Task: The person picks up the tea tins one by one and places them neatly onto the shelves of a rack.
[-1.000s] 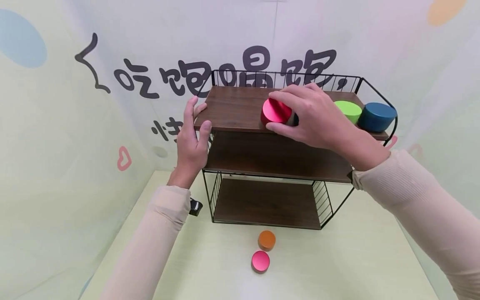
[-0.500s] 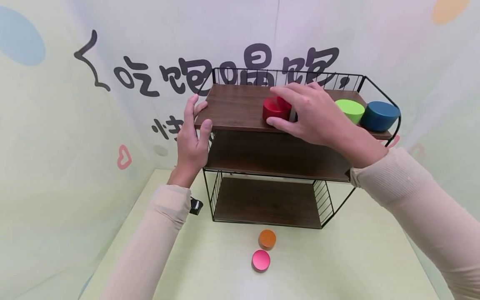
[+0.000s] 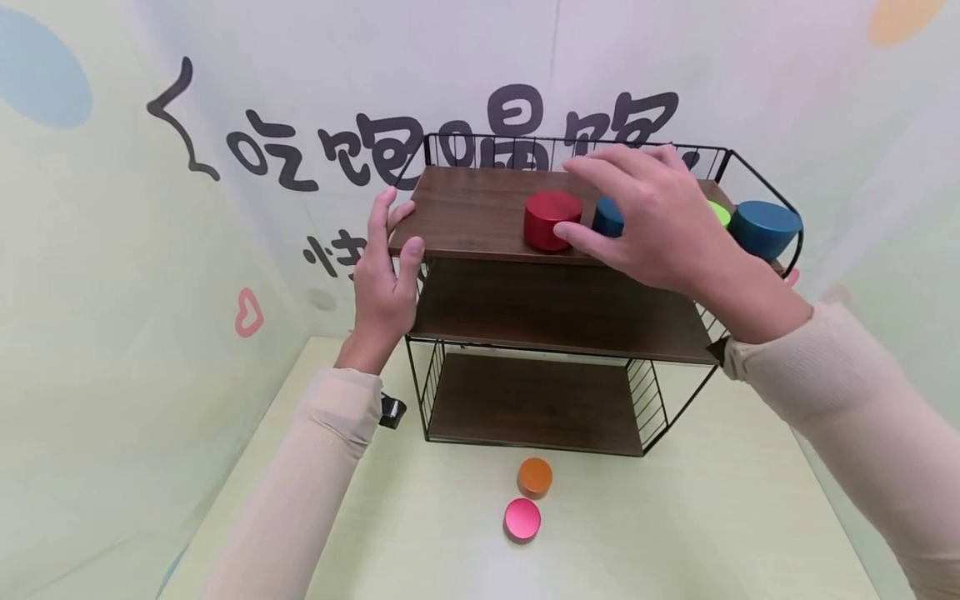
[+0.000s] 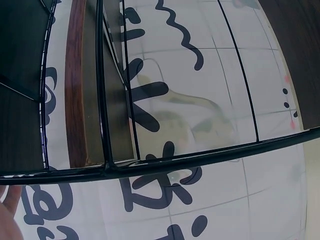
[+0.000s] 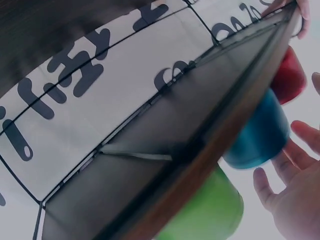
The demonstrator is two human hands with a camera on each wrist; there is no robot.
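My left hand point(image 3: 384, 287) grips the left end of a three-tier shelf rack point(image 3: 465, 212), thumb at the front edge and fingers around the side. In the left wrist view, only part of this hand point(image 4: 10, 212) shows beside a black rail. My right hand point(image 3: 648, 217) hovers over the top shelf with thumb and fingers spread. Its thumb tip overlaps the right side of a red cylinder point(image 3: 551, 218), which stands near the shelf's front edge. Right of the red one stands a blue cylinder point(image 3: 607, 218), partly hidden by the hand; the right wrist view shows this blue cylinder point(image 5: 262, 132) near the fingers.
A green cylinder point(image 3: 720, 213), mostly hidden, and another blue cylinder point(image 3: 765, 229) stand at the top shelf's right end. An orange cylinder point(image 3: 535, 476) and a pink cylinder point(image 3: 522, 519) sit on the table point(image 3: 637, 533) before the rack. A small black object point(image 3: 392, 411) lies by the rack's left side.
The right hand has let go of the red cylinder and moved right and slightly up, uncovering the blue cylinder beside it. The left hand stays on the rack.
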